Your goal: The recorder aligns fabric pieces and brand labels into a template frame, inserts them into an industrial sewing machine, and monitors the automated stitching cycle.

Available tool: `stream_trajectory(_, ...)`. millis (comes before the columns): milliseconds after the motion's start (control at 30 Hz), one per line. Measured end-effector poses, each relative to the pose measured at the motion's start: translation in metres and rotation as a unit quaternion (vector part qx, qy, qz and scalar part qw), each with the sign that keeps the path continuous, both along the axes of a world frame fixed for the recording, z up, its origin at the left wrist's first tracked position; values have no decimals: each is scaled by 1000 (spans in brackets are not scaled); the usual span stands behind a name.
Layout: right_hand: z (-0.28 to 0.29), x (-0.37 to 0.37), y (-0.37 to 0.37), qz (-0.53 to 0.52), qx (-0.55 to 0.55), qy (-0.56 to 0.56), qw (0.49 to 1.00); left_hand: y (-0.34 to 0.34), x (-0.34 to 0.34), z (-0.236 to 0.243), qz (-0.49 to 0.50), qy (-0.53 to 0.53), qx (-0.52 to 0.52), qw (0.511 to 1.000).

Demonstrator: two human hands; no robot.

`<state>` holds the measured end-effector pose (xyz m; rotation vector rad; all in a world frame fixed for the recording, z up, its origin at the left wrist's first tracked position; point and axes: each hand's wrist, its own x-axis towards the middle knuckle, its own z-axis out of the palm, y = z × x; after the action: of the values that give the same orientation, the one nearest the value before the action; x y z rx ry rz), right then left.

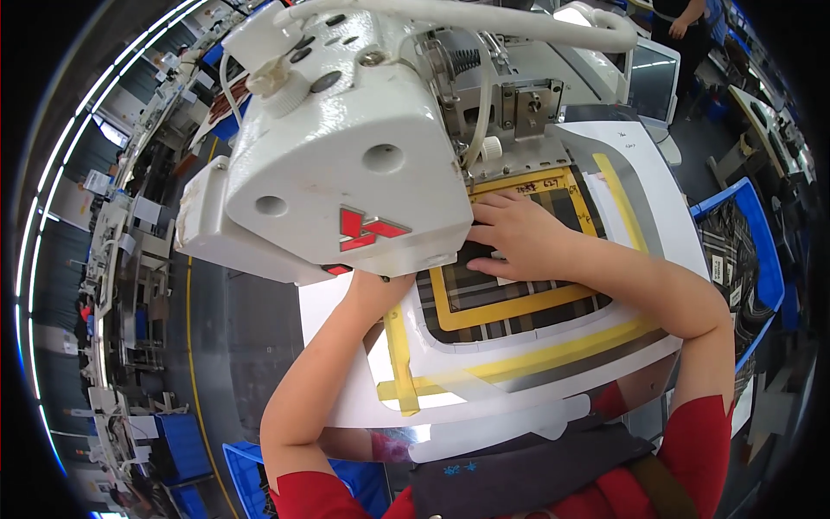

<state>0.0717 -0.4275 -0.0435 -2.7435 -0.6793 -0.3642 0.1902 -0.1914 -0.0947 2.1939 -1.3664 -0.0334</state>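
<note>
My right hand [523,233] lies over dark plaid fabric [471,296], its fingers spread apart and its fingertips near the machine's needle area. A yellow rectangular frame [519,309] surrounds that part of the fabric, and my hand reaches across it. Beneath the white sewing machine head [346,164], only the wrist and back part of my left hand [380,294] show; the machine hides its fingers. The fabric sits in the opening of a white template sheet [346,402] edged with yellow tape [553,359].
A blue crate [765,225] on the right holds plaid pieces. Another blue crate [246,480] stands below the table's front left. A monitor [653,82] is behind at right, with a person [683,22] beyond. Work tables line the left side.
</note>
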Motion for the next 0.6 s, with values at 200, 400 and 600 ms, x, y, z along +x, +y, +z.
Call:
stream_trajectory(200, -3, -15, 8, 11, 28, -26, 999, 0, -24, 17, 29, -86, -72, 993)
stream_trajectory(400, -4, -32, 16, 7, 30, 12, 999, 6, -40, 20, 90, -71, -1, 993)
stream_trajectory(600, -9, -45, 20, -1, 37, 0, 999, 0, -59, 35, 119, -53, -13, 991)
